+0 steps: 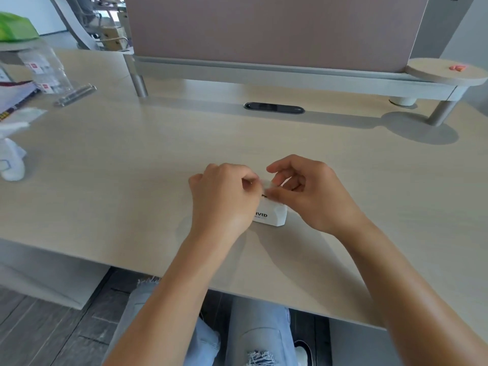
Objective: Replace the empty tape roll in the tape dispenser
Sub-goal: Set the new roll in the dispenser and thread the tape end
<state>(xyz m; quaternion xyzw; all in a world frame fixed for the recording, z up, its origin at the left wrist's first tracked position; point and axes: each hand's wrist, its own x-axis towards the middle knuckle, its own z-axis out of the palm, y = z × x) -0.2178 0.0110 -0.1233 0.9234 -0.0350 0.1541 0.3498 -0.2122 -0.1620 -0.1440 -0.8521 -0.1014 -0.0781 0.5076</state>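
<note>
Your left hand (224, 199) and right hand (311, 196) meet over the white tape dispenser (272, 213), fingertips pinched together on a blurred, pale strip between them; what exactly they hold cannot be told. The dispenser sits on the pale desk (132, 159), near its middle. At the far left lie clear plastic bags (45, 67).

A pale wood desk (111, 159) carries clutter at its left edge: a clear plastic jar (43, 67) of small packets, a green bag (15, 26) behind it, a clear acrylic bar (75, 95) lying flat, and white crumpled wrapping (12, 159). Along the back edge stands a mauve divider panel (264, 27). A dark oval cable port (274, 107) sits below it. At the back right corner, a round shelf (446, 72) holds a small pink item (457, 67).
</note>
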